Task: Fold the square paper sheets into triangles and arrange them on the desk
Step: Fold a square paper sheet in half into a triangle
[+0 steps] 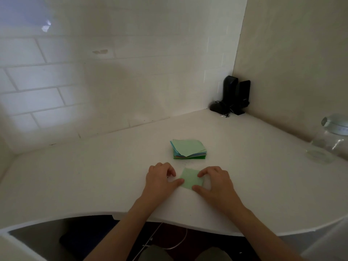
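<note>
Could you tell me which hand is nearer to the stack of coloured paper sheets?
Roughly level; the left hand looks marginally nearer, below-left of the stack. The right hand sits below-right. Both touch the green sheet.

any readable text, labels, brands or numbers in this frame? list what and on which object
None readable.
Black speakers in the desk corner: a small pale mark on the right one, too small to read.
Clear jar at the right edge: faint marks on its lid band, too blurred to read.
Paper stack and the green sheet under the left hand and right hand: no print visible.
</note>
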Motion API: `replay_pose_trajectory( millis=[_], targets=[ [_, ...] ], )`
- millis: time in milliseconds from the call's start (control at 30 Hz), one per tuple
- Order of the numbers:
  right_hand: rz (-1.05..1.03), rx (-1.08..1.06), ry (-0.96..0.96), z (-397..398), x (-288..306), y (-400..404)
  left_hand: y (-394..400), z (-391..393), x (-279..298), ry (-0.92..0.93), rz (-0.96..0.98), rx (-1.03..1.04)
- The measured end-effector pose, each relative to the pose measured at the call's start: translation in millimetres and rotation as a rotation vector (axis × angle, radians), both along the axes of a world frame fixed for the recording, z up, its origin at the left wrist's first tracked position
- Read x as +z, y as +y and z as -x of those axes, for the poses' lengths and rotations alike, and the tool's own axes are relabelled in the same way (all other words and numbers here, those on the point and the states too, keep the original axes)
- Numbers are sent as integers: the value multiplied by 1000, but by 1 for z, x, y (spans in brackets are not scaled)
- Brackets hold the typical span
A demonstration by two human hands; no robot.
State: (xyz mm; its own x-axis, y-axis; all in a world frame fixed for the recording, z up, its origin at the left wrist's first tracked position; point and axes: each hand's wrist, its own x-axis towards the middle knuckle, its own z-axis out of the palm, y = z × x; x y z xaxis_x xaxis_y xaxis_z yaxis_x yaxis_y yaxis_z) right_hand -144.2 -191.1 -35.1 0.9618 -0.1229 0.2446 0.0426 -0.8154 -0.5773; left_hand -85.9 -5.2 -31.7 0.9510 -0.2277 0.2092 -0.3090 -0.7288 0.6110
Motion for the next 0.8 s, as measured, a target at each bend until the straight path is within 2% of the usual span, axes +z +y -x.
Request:
replay_pose_trajectory(
  millis=[167,300,367,533,667,800],
  targets=[
    [-40,72,136,-3,8,-9,-2,5,-5,-126,42,-109],
    [-65,29,53,4,14,-3,-8,18,-14,-298,9,-230],
    [-50,34,33,9,14,-2,-8,23,-13,-348,-67,-250],
    [35,59,54,21,15,-1,-9,38,-5,-347,-300,-267],
    [-41,119,-30,31,22,8,-9,40,-5,-397,-271,-240],
    [-27,180,-91,29,23,5,-1,37,-7,-420,-262,-281]
  ],
)
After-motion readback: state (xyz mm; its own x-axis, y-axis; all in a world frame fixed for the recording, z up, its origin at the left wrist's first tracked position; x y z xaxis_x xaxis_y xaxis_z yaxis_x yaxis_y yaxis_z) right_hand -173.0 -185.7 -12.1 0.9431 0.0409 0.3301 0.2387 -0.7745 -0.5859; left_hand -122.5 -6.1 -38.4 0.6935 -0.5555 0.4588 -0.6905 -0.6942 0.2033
